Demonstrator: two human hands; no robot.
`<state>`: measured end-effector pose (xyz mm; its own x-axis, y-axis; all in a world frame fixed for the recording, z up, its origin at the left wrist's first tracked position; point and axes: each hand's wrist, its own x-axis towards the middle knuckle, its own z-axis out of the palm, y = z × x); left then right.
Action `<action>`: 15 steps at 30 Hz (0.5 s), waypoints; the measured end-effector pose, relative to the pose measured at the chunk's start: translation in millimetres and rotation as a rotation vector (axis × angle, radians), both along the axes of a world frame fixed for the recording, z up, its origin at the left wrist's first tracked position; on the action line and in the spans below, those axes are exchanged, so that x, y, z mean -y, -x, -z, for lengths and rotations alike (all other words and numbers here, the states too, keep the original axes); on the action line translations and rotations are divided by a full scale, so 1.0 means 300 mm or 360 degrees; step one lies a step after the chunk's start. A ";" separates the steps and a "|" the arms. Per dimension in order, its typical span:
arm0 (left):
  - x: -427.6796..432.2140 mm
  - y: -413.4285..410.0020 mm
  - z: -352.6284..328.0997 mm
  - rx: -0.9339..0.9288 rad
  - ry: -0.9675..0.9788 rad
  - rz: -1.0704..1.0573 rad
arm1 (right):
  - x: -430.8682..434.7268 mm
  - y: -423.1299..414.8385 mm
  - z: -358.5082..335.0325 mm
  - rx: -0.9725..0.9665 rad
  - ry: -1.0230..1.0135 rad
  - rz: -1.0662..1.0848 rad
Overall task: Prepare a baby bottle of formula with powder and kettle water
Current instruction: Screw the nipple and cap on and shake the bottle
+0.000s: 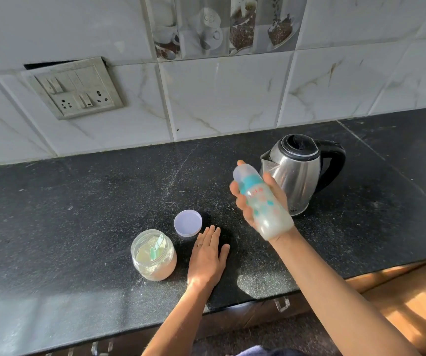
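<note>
My right hand grips a baby bottle in the air above the black counter, tilted with its capped top toward the upper left; the bottle holds milky liquid and looks blurred. Behind it stands a steel kettle with a black lid and handle. My left hand rests flat on the counter with straight fingers. Left of that hand is an open jar of formula powder with a green scoop inside. The jar's pale lid lies beside it, just beyond my left fingertips.
The black granite counter runs along a tiled wall with a switch and socket plate at upper left. The counter's front edge is near my forearms, with drawer handles below and a wooden floor at lower right.
</note>
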<state>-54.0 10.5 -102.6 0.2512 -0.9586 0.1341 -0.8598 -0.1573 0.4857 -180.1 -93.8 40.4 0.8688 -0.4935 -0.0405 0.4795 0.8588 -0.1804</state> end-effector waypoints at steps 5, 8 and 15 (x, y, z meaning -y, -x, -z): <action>0.000 -0.003 -0.001 0.0005 -0.0001 0.0000 | 0.009 -0.010 -0.008 -0.0053 -0.0036 0.0182; 0.000 -0.003 0.002 0.0014 -0.0009 0.0015 | 0.004 -0.010 0.008 -0.0072 0.0092 0.0136; 0.000 -0.004 0.007 0.0022 -0.0015 0.0016 | 0.018 -0.008 0.055 0.0057 -0.0126 0.0060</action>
<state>-52.7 10.5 -104.5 0.2394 -0.9624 0.1285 -0.8680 -0.1529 0.4725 -177.7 -99.1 23.8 0.8511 -0.5226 -0.0499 0.5169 0.8508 -0.0949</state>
